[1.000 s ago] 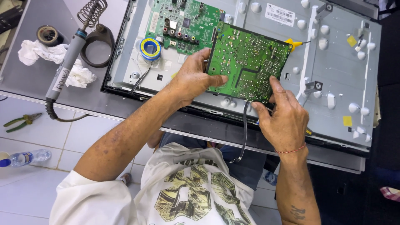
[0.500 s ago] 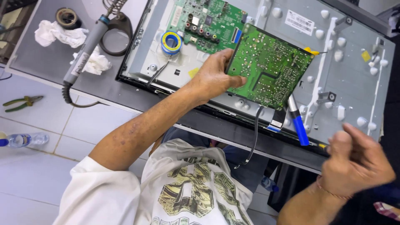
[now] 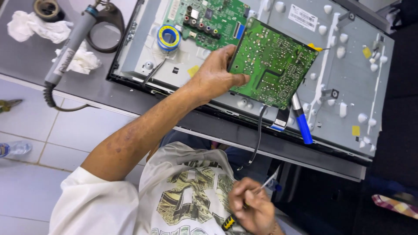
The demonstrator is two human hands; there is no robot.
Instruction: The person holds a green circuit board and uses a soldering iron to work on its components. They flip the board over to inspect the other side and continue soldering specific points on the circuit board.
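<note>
The left hand pinches the green circuit board by its edge, tilting it solder-side up above the open television panel; the right hand, below that panel, closes its fingers around a small screwdriver.

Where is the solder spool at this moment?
In the head view, the solder spool lies on the opened panel's left part, beside the upper circuit board, above the left hand.

Bench clutter beside opened TV chassis

Solder reel, blue/yellow, is seen on metal back panel by 2nd green board. Soldering iron, grey, is laid w/ coiled cord betw. white tissues. Tape roll top left; pliers & bottle on tiled floor.
</note>
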